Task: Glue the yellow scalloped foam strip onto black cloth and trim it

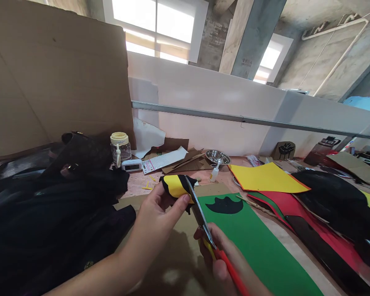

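Note:
My left hand (156, 216) pinches a black and yellow foam-like cutout (174, 186) between thumb and fingers, held up above the table. In my right hand (220, 250) is a pair of scissors (200, 213) with red and yellow handles. Their blades point up and lie against the right side of the cutout; whether they are cutting into it I cannot tell. Beyond my right hand, a black scalloped shape (224, 205) lies on a green sheet (253, 234). Part of the cutout is covered by my left thumb.
Black cloth (49, 222) is heaped at left. Behind stand a clear jar (120, 150), a steel bowl (217, 156) and a small glue bottle (214, 172). Yellow sheets (265, 176), a red sheet (274, 201) and a black cap (329, 197) are at right. Brown cardboard (58, 74) rises at left.

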Available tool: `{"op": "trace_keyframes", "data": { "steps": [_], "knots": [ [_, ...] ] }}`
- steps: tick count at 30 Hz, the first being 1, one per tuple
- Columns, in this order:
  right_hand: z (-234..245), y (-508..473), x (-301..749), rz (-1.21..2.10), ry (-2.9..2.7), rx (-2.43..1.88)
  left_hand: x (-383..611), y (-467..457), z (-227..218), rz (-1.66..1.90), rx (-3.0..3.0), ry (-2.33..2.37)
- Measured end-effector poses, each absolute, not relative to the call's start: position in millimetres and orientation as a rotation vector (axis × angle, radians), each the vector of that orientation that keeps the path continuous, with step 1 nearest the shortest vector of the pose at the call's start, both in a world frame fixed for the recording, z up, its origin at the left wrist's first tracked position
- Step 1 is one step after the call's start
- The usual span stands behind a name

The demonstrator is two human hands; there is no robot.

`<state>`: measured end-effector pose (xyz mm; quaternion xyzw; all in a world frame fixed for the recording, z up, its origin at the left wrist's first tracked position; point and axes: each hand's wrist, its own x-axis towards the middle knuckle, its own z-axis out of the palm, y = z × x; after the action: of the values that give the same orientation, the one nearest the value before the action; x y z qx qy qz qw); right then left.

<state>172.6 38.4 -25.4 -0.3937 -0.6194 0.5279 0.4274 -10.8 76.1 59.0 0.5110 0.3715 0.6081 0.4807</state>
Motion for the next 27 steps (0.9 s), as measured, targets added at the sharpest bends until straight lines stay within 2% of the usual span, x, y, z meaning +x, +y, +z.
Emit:
{"op": "trace_keyframes", "data": {
  "steps": [11, 27],
  "knots": [
    [-3.1, 39.5, 176.5, 1.355, -1.710, -1.004, -16.6, 80.6, 64.4, 1.529, 1.264, 0.892],
    [-1.2, 40.1, 181.8, 1.295, -1.789, -1.069, -13.0, 79.7, 60.3, 1.551, 1.326, 0.870]
  ]
}}
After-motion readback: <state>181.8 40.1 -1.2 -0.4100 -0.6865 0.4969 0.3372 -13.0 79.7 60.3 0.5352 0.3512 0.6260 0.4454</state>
